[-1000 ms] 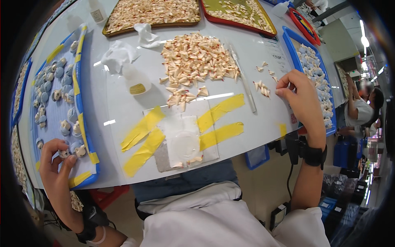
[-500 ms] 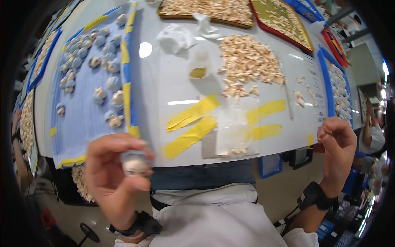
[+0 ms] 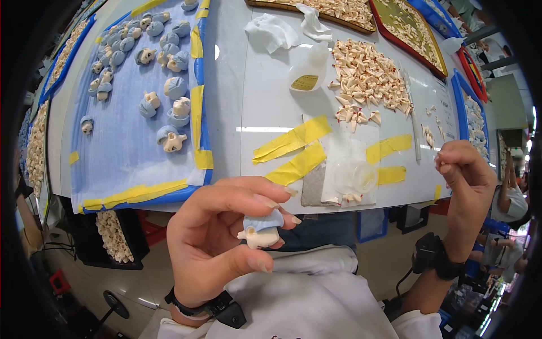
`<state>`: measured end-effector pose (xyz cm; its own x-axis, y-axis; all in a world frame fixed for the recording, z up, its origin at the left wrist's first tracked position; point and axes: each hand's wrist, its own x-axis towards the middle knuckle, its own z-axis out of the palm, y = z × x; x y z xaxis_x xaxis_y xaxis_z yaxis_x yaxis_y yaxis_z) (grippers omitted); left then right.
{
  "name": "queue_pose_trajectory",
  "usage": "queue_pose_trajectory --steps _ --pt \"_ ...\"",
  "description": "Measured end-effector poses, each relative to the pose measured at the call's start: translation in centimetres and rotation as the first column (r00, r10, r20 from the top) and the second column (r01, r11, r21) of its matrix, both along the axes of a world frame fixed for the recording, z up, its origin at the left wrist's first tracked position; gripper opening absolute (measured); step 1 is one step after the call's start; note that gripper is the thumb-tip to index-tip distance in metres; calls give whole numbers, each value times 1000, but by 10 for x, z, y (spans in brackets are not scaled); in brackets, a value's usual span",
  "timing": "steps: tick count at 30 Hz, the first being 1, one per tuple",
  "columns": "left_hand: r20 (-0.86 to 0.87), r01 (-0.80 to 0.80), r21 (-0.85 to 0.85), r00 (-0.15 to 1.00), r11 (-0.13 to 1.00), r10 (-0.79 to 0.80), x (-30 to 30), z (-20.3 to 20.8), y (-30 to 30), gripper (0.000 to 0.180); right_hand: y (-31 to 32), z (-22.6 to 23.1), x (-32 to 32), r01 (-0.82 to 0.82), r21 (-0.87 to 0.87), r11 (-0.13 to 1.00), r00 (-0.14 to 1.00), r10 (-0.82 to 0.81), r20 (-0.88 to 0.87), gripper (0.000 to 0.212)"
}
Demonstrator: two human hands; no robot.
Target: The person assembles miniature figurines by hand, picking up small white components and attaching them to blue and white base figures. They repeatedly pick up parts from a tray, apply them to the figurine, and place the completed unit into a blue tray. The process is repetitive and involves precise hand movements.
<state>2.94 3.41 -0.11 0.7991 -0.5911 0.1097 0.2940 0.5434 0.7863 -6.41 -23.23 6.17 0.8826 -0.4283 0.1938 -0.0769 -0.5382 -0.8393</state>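
Observation:
My left hand point(image 3: 206, 243) is closed on a small figurine head point(image 3: 262, 231), cream below with a pale blue cap, gripped between thumb and fingers above the table's near edge. Raised at the right edge of the table, my right hand point(image 3: 468, 178) has thumb and fingertips pinched together; whatever they hold, if anything, is too small to make out. Between the hands, a clear round dish point(image 3: 361, 178) rests on a pale pad. Beyond it spreads a pile of small cream pieces with red tips point(image 3: 370, 76).
On the left, a blue tray point(image 3: 127, 147) carries several similar heads. A translucent bottle point(image 3: 309, 68), crumpled white tissue point(image 3: 271, 33) and yellow tape strips point(image 3: 291, 140) occupy the middle. Trays of cream pieces point(image 3: 409, 34) stand at the back; a blue-rimmed tray point(image 3: 460, 85) is far right.
My left hand has moved right with the figurine head, which is now turned differently. My right hand stays pinched, slightly higher. The whole view has shifted, with the table's contents sitting farther right.

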Motion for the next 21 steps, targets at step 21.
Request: queue_pose_trajectory --steps 21 --pt "-50 172 25 984 985 -170 6 -1 3 35 30 -7 14 42 327 944 999 -48 11 18"
